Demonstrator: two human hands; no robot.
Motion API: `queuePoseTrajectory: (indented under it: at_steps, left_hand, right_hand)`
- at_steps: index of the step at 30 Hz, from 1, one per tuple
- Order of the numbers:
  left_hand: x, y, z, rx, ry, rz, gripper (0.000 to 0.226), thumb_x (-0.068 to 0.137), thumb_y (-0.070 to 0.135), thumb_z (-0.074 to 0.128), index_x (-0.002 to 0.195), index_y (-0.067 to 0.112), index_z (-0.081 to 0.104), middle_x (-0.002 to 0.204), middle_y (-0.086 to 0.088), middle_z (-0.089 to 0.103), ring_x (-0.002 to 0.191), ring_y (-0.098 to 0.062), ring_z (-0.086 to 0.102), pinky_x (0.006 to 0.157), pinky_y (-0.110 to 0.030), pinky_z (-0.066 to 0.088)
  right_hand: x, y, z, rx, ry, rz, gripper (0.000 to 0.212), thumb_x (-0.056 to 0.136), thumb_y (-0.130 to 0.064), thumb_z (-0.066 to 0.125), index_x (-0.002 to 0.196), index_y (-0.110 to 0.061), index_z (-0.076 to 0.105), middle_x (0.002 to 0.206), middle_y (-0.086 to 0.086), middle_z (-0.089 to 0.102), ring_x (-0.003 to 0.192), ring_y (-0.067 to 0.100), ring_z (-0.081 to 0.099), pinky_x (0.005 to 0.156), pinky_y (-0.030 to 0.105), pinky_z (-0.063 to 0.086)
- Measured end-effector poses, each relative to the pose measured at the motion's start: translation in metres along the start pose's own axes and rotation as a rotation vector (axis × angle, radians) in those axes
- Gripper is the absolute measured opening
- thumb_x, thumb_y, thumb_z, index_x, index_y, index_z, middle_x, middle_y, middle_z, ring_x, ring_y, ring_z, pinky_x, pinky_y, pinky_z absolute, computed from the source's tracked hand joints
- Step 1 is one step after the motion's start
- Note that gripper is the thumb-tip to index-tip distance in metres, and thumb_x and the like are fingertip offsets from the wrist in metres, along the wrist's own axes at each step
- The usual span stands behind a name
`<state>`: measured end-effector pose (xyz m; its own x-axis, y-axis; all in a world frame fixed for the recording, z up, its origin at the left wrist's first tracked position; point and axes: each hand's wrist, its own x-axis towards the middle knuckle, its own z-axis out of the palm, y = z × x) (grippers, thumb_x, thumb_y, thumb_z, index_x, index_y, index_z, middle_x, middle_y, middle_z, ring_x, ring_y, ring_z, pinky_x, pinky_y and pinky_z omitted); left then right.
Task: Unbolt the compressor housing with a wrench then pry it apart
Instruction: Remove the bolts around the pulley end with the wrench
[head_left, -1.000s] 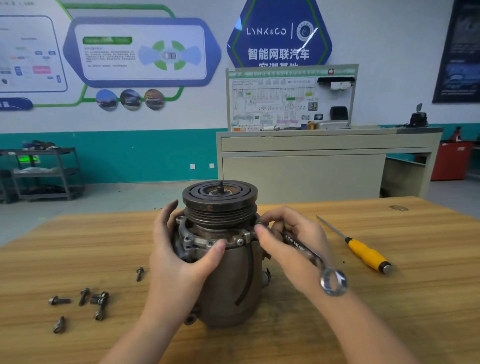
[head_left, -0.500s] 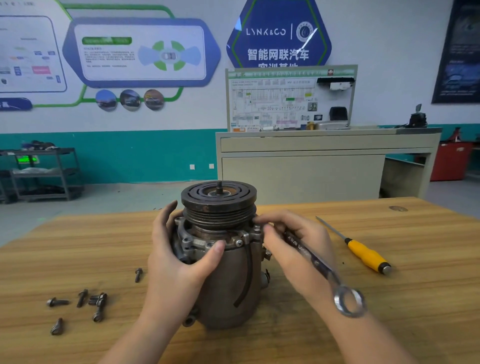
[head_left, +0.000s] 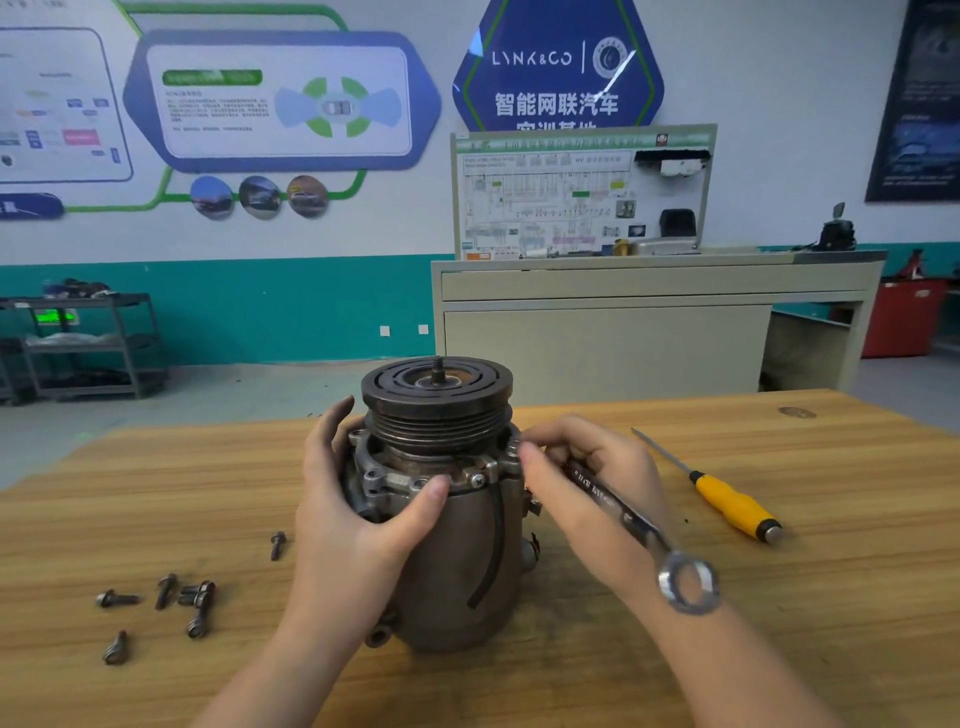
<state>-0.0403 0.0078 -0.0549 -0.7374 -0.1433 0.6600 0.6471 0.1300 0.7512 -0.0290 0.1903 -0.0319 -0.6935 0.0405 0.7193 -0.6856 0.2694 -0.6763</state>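
Observation:
The compressor (head_left: 457, 551) stands upright on the wooden table (head_left: 779, 649), its dark grooved pulley (head_left: 437, 402) on top. My left hand (head_left: 358, 525) grips the housing's left side, thumb across the front flange. My right hand (head_left: 587, 493) holds a steel wrench (head_left: 631, 525) by its shaft; its far end sits at the flange's right edge, hidden by my fingers, and its ring end (head_left: 688, 582) points back over my wrist. A bolt head (head_left: 478, 479) shows on the front flange.
Several removed bolts (head_left: 166, 597) lie on the table to the left, one more (head_left: 278, 544) closer to the compressor. A yellow-handled screwdriver (head_left: 727, 501) lies to the right. Beyond the table stand a beige cabinet (head_left: 649, 322) and a shelf cart (head_left: 83, 343).
The wrench's ring end swung toward me and to the right, then settled a little lower on my wrist. My left hand kept its hold on the housing.

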Motion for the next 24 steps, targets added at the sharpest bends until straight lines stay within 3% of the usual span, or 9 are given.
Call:
queuePoseTrajectory:
  at_steps: [4, 9, 13, 19, 22, 24]
  left_hand:
    - [-0.0001, -0.0008, -0.0003, 0.000, -0.004, 0.003, 0.091, 0.054, 0.051, 0.075, 0.135, 0.038, 0.035, 0.129, 0.013, 0.055, 0.117, 0.003, 0.053, 0.100, -0.031, 0.043]
    - [-0.0004, -0.0009, 0.0000, 0.004, 0.001, 0.006, 0.089, 0.053, 0.051, 0.075, 0.133, 0.041, 0.035, 0.128, 0.016, 0.054, 0.116, 0.005, 0.053, 0.100, -0.030, 0.043]
    - [0.0001, -0.0031, -0.0005, 0.003, -0.001, 0.019, 0.089, 0.054, 0.050, 0.075, 0.134, 0.039, 0.037, 0.128, 0.015, 0.055, 0.117, 0.001, 0.054, 0.101, -0.033, 0.043]
    - [0.0011, -0.0020, -0.0008, 0.025, -0.009, 0.073, 0.064, 0.058, 0.052, 0.074, 0.116, 0.053, 0.047, 0.119, 0.028, 0.059, 0.114, 0.004, 0.055, 0.087, -0.006, 0.042]
    - [0.0013, -0.0019, -0.0015, 0.039, -0.012, 0.073, 0.063, 0.059, 0.054, 0.073, 0.115, 0.058, 0.046, 0.118, 0.030, 0.058, 0.113, 0.007, 0.054, 0.085, -0.004, 0.041]
    - [0.0016, -0.0029, -0.0017, 0.042, -0.015, 0.077, 0.064, 0.058, 0.054, 0.073, 0.116, 0.056, 0.046, 0.119, 0.029, 0.058, 0.114, 0.006, 0.054, 0.087, -0.005, 0.041]
  right_hand:
    - [0.0000, 0.0007, 0.0008, 0.044, 0.003, 0.044, 0.008, 0.076, -0.032, 0.070, 0.083, -0.031, 0.067, 0.054, -0.013, 0.056, 0.053, 0.002, 0.056, 0.051, 0.012, 0.043]
    - [-0.0001, 0.0014, 0.0009, 0.063, -0.009, 0.049, 0.011, 0.078, -0.025, 0.064, 0.086, -0.030, 0.070, 0.057, -0.013, 0.057, 0.057, 0.005, 0.059, 0.054, 0.014, 0.046]
    - [0.0005, 0.0010, 0.0018, 0.060, -0.021, 0.062, 0.007, 0.075, -0.024, 0.067, 0.078, -0.029, 0.071, 0.054, -0.013, 0.056, 0.054, 0.000, 0.054, 0.053, 0.011, 0.043]
    - [0.0001, -0.0001, 0.0002, 0.061, -0.015, 0.037, 0.005, 0.077, -0.024, 0.069, 0.080, -0.029, 0.069, 0.054, -0.012, 0.055, 0.053, 0.002, 0.054, 0.051, 0.012, 0.043]
    - [0.0001, -0.0002, -0.0005, 0.077, 0.006, 0.044, 0.015, 0.078, -0.023, 0.063, 0.085, -0.031, 0.073, 0.066, -0.006, 0.068, 0.064, 0.010, 0.066, 0.057, 0.023, 0.053]
    - [0.0002, -0.0011, -0.0012, 0.083, -0.004, 0.042, 0.010, 0.078, -0.028, 0.069, 0.088, -0.032, 0.071, 0.061, -0.007, 0.063, 0.058, 0.006, 0.061, 0.053, 0.018, 0.049]
